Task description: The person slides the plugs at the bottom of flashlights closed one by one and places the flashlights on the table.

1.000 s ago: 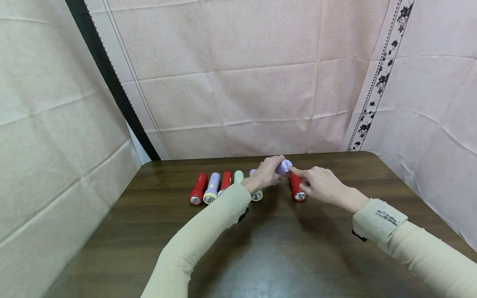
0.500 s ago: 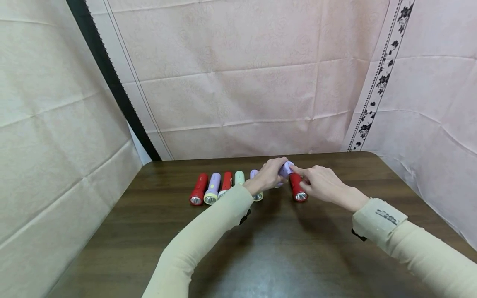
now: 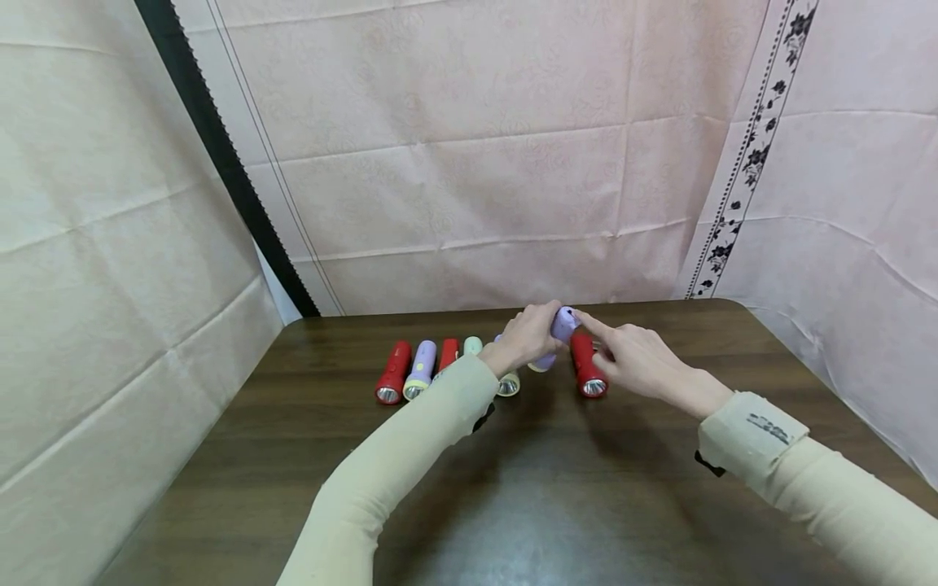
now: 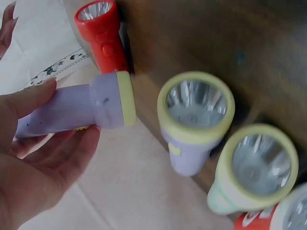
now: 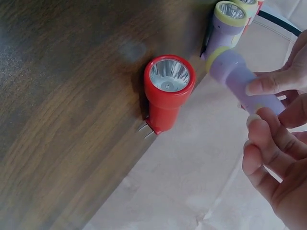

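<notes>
A purple flashlight (image 3: 563, 325) with a pale yellow rim is in my left hand (image 3: 522, 334), raised at a tilt over the back of the table. Thumb and fingers grip its body in the left wrist view, the lens end pointing down toward the table. My right hand (image 3: 634, 358) reaches in from the right, its index finger stretched out to the tail end and the other fingers bent. The right wrist view has these fingertips (image 5: 291, 114) right at the tail. Below my right hand lies a red flashlight (image 3: 589, 370), two metal prongs (image 5: 146, 130) sticking out near its tail.
Left of the held one runs a row of flashlights, lens ends toward me: red (image 3: 394, 370), purple (image 3: 422, 365), red and white (image 3: 449, 352), mint green (image 3: 472, 345), and purple (image 4: 188, 158), partly hidden by my left arm. Light cloth (image 3: 469, 179) hangs behind the brown table (image 3: 528, 488).
My left hand has raised and tipped the purple flashlight, so more of its body and its yellow rim now show. My right index finger has risen slightly with its tail end.
</notes>
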`<state>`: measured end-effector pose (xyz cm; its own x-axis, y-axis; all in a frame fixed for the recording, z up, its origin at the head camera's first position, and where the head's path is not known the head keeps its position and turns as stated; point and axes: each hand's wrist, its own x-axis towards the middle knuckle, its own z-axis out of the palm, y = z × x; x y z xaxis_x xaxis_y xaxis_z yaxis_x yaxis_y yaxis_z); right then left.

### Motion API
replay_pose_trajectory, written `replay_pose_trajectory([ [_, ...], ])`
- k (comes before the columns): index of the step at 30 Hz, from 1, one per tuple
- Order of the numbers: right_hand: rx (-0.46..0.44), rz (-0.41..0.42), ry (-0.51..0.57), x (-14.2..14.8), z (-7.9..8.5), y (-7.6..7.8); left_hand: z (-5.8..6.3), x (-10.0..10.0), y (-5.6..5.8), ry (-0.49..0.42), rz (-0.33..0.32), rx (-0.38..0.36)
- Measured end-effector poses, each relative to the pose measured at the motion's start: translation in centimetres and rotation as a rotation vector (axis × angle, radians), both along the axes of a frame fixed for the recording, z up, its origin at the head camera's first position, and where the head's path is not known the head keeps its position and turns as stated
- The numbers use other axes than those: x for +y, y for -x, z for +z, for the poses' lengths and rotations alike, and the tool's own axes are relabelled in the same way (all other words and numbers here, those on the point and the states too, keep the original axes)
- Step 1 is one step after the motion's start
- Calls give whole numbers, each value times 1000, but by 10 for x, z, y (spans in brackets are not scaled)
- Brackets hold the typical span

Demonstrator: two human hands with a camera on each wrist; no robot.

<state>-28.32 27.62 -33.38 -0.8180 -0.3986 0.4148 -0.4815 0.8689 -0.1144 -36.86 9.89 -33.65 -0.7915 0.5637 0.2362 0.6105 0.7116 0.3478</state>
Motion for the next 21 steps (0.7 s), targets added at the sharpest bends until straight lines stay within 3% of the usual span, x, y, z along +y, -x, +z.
replay_pose_trajectory([
  [5, 9, 14, -12, 0, -2, 0, 2, -2, 4, 43, 93, 18],
  [14, 43, 35, -14, 2, -9, 0, -13, 9, 16, 181, 245, 13],
  [21, -3, 20, -17, 6, -11, -2, -29, 11, 26, 319, 274, 41],
])
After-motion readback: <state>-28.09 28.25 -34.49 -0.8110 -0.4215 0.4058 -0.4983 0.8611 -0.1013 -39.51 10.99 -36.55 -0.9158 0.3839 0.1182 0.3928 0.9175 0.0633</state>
